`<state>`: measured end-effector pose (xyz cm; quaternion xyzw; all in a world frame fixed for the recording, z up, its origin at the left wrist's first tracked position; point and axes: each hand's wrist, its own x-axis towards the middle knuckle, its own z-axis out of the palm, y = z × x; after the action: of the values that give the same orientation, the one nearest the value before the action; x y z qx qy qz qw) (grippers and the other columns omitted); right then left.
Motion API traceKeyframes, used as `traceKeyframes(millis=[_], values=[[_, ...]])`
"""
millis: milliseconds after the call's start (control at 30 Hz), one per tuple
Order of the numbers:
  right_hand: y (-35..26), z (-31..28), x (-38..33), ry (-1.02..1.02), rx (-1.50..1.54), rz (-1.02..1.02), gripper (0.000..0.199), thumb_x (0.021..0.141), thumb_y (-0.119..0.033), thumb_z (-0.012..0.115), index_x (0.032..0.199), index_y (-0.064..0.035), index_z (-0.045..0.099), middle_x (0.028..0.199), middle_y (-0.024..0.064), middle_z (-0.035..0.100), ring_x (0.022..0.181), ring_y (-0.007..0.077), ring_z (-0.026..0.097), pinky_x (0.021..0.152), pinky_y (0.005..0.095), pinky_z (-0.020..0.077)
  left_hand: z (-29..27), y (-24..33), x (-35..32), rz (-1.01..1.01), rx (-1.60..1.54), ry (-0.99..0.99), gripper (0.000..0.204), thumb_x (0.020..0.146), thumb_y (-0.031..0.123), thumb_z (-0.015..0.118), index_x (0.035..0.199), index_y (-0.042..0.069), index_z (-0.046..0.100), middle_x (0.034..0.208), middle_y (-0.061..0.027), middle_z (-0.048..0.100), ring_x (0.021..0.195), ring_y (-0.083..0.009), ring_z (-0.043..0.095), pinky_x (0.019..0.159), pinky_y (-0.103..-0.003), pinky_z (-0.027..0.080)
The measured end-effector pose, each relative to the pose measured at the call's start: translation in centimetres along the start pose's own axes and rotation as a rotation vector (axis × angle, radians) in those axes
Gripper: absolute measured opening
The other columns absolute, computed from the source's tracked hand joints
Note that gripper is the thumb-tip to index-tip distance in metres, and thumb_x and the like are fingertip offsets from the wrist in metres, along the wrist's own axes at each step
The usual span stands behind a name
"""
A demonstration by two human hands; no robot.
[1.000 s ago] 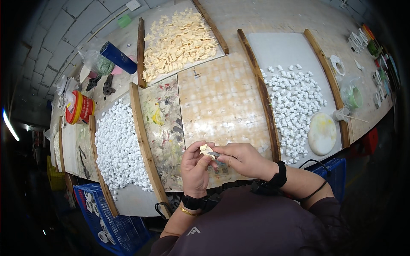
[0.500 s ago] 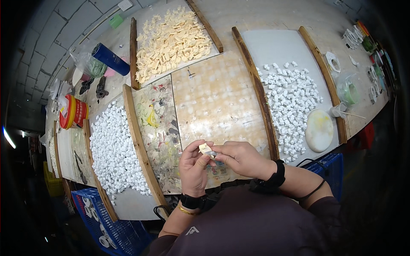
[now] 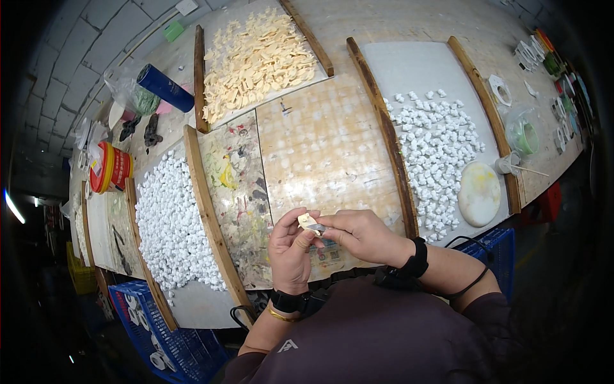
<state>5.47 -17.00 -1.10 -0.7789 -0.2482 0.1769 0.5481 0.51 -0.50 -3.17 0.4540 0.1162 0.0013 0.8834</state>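
On the left, a red bucket [image 3: 118, 169] was near a heap of white pieces [image 3: 176, 224]. Farther back there was a pile of cream pieces [image 3: 259, 61]. The left hand [image 3: 291, 256] had its thumb and fingers closed around a small cream part [image 3: 305, 219], which was above the near side of the table [image 3: 332, 150]. A grey blade [image 3: 316, 226] touched this part, and the right hand [image 3: 363, 235] pinched the blade firmly. More to the right, a round pale slab [image 3: 480, 194] lay beside white lumps [image 3: 438, 150].
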Motion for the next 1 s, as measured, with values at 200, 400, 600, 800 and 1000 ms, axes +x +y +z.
traceKeyframes(millis=[200,400,600,800,1000], values=[[0.5,0.4,-0.1,0.013,0.213,0.068,0.027,0.088,-0.015,0.058,0.113,-0.0066,0.063,0.093,0.0159,0.067,0.085,0.0307,0.065,0.074,0.0355,0.05,0.0,-0.3,0.2,0.012,-0.001,0.002,0.04,0.085,-0.004,0.059,0.123,-0.002,0.049,0.112,-0.0184,0.06,0.085,-0.0178,0.063,0.064,-0.026,0.054],[0.1,-0.1,-0.1,0.012,0.044,0.034,0.026,0.088,-0.015,0.057,0.112,-0.0069,0.064,0.093,0.0151,0.067,0.084,0.0314,0.064,0.073,0.0366,0.0502,0.3,-0.1,0.1,0.005,-0.01,0.008,0.041,0.084,-0.005,0.059,0.123,-0.002,0.048,0.112,-0.0183,0.06,0.085,-0.0175,0.063,0.064,-0.026,0.054],[-0.4,-0.3,-0.2,0.012,-0.083,0.009,0.025,0.088,-0.015,0.057,0.111,-0.0067,0.064,0.091,0.0148,0.067,0.081,0.032,0.063,0.071,0.0379,0.05,0.5,0.0,0.0,0.003,0.015,0.015,0.041,0.084,-0.006,0.058,0.124,-0.002,0.048,0.113,-0.0183,0.06,0.085,-0.017,0.062,0.064,-0.026,0.054],[0.5,0.3,-0.3,0.014,0.23,0.071,0.027,0.09,-0.016,0.056,0.114,-0.0045,0.062,0.089,0.0149,0.067,0.076,0.0245,0.065,0.069,0.0324,0.0502,0.4,-0.1,0.0,0.009,-0.003,0.006,0.041,0.085,-0.004,0.059,0.124,-0.003,0.048,0.113,-0.0191,0.061,0.085,-0.0178,0.063,0.063,-0.025,0.054],[-0.6,-0.2,-0.3,-0.052,0.357,0.236,0.027,0.093,-0.017,0.053,0.117,-0.0051,0.061,0.085,0.0133,0.067,0.072,0.0206,0.065,0.066,0.031,0.0499,0.5,0.1,0.0,-0.027,-0.079,-0.013,0.042,0.089,-0.001,0.056,0.129,-0.003,0.045,0.116,-0.0199,0.059,0.084,-0.0169,0.062,0.061,-0.024,0.053]])
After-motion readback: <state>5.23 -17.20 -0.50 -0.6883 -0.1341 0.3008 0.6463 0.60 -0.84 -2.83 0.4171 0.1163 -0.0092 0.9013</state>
